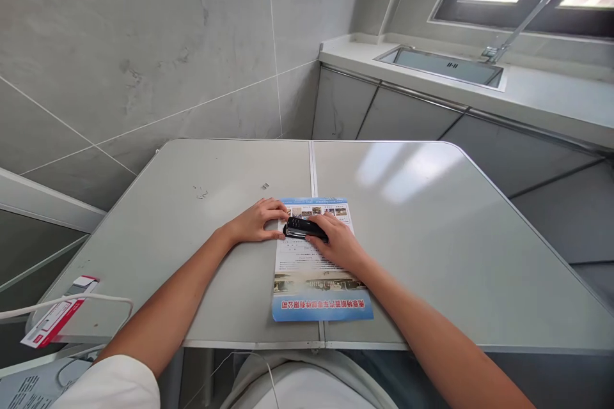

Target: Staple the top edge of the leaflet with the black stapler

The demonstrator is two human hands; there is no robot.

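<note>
A black stapler (301, 228) lies across the upper part of a printed flyer (311, 303) with blue bands and small photos, facing away from me. My right hand (339, 243) is closed around the stapler's right end, thumb on the near side and fingers on the far side. By the other end is my left hand (259, 220), its thumb and fingers apart at the flyer's left edge. Those fingertips are close to the stapler's tip; whether they press on it or only on the paper, I cannot tell.
Loose staples (265, 186) and small dark bits (200, 193) lie on the grey folding table (441, 255). A red and white box (60, 313) and a white cable (71, 298) sit at its left corner. Beyond are a counter with a sink (441, 67) and a faucet (542, 6).
</note>
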